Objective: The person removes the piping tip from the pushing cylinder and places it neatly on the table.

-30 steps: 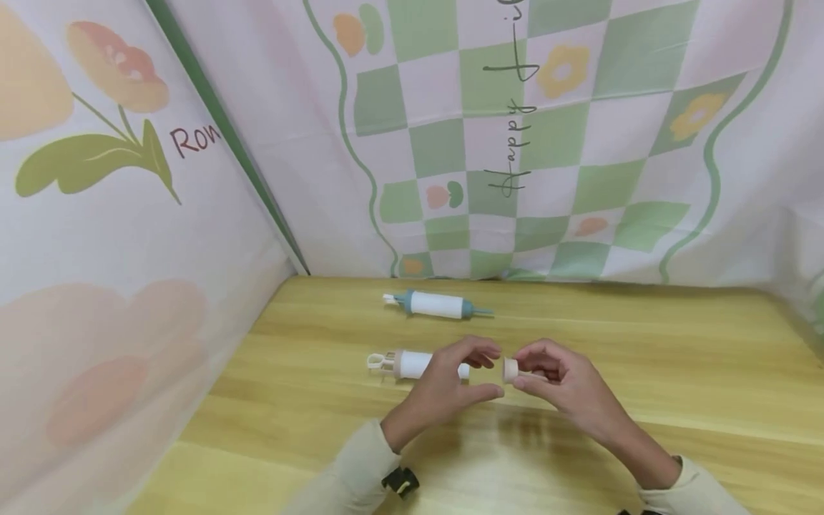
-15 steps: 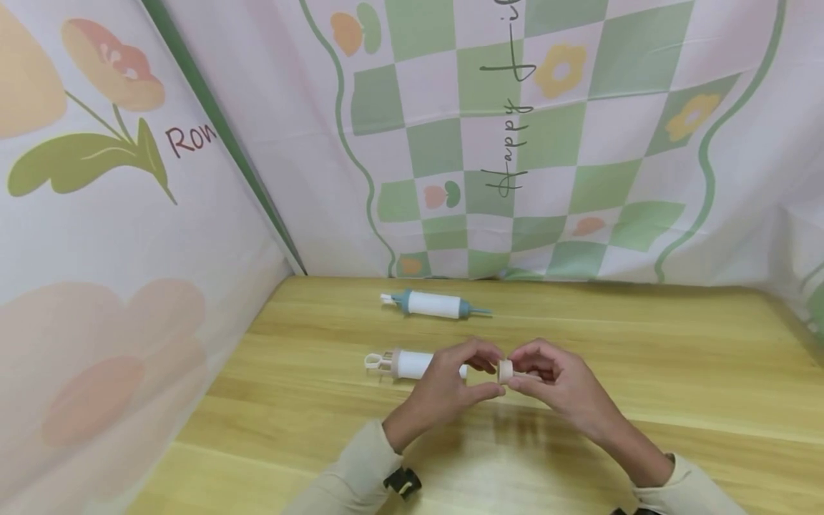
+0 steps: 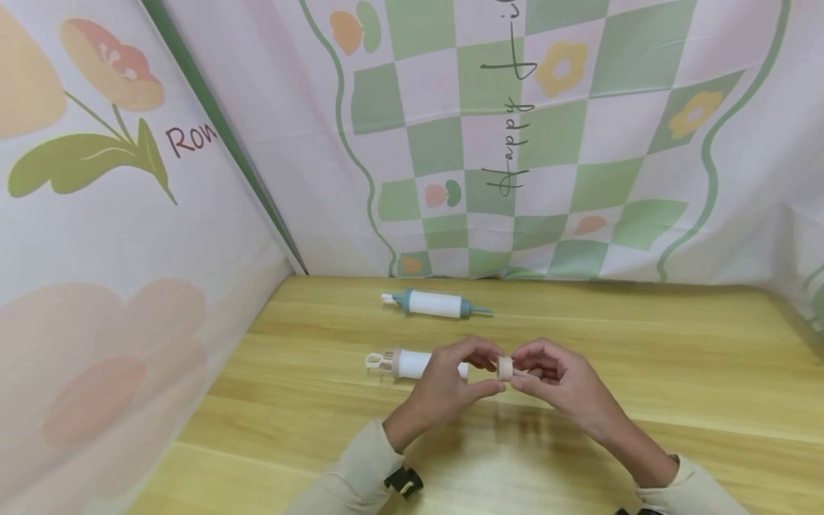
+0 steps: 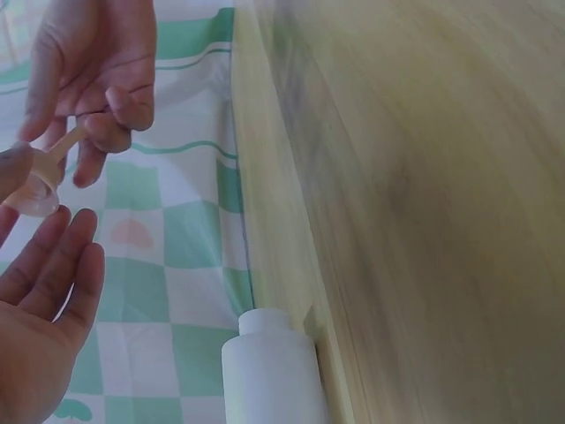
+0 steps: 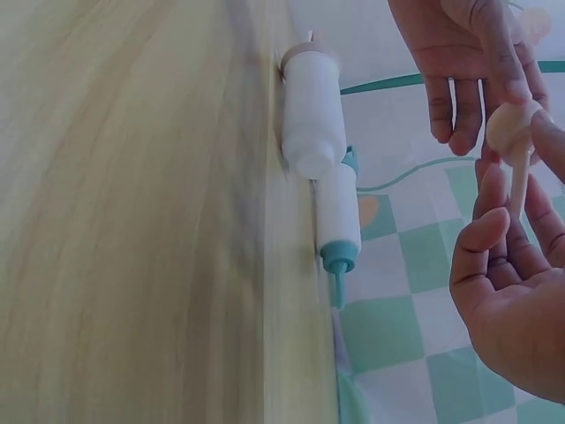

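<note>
A beige nozzle cap [image 3: 505, 369], with a wide round base and a thin spout, is held up between both hands over the table. My right hand [image 3: 558, 378] pinches it from the right; its thumb lies on the cap in the right wrist view, where the spout [image 5: 519, 185] points toward the palm. My left hand [image 3: 450, 372] holds the cap's open end between thumb and fingertips. Behind the left hand lies a white bottle [image 3: 412, 365] with a beige collar and loop; its bare white neck [image 4: 263, 321] shows in the left wrist view.
Farther back lies a second white bottle [image 3: 435, 305] with teal ends and a thin teal spout. The wooden table [image 3: 676, 343] meets a checkered cloth [image 3: 560, 136] at the back and another printed cloth [image 3: 129, 243] at the left.
The nozzle cap has moved left with the right hand, from apart from the left hand to between its thumb and fingers. The bottles have stayed in place.
</note>
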Tool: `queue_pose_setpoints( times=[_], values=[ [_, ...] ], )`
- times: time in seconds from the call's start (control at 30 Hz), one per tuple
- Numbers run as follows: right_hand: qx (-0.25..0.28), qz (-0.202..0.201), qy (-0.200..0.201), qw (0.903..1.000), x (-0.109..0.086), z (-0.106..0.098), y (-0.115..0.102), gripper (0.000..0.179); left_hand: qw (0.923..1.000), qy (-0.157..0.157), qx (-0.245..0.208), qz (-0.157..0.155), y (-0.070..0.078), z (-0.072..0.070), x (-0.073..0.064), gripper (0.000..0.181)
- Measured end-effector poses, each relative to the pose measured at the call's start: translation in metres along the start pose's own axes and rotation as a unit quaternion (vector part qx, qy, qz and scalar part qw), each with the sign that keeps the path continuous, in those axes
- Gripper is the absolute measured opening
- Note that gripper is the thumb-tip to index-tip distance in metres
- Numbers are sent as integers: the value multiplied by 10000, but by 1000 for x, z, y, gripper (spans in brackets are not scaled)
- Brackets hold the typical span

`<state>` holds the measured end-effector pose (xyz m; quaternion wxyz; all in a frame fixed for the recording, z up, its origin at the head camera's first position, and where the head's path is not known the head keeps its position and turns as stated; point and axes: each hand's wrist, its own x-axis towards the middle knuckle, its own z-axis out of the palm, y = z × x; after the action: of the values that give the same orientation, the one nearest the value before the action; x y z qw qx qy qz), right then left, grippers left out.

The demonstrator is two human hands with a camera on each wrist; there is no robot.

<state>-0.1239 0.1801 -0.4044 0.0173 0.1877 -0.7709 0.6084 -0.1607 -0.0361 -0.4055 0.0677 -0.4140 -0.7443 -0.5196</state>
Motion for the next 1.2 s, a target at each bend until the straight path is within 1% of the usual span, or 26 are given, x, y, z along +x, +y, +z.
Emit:
queue_pose_setpoints(
  times=[0.13, 0.23, 0.37, 0.5, 0.67, 0.8, 1.03, 1.13, 1.2],
  values=[
    [-119, 120, 136, 9998, -2, 0, 2, 25, 9999, 30, -97, -57, -1, -3, -1, 37],
    [-46, 207, 153, 9997, -3, 0, 5, 27, 9999, 30, -122, -107, -1, -5, -1, 38],
    [72, 252, 198, 9995, -6, -1, 8, 28, 9999, 15, 45, -125, -1, -7, -1, 40],
    [52, 273, 365, 9989, -7, -2, 10, 22, 9998, 17, 198, -68, -2, -8, -2, 40],
    [-216, 359, 615, 9972, -8, -4, 9, 12, 9997, 30, 193, -115, -3, -7, -2, 39],
    [-396, 304, 743, 9960, -8, -5, 8, 9, 9998, 21, 149, -146, -4, -7, -2, 39],
    [-264, 288, 707, 9967, -7, -3, 9, 9, 9992, -59, -42, -394, -6, -7, -4, 40],
    [-241, 228, 701, 9970, -8, -2, 8, 9, 9990, -87, -89, -423, -6, -6, -4, 39],
    [-224, 226, 671, 9972, -8, -1, 8, 9, 9992, -116, -74, -388, -6, -6, -4, 38]
  ],
)
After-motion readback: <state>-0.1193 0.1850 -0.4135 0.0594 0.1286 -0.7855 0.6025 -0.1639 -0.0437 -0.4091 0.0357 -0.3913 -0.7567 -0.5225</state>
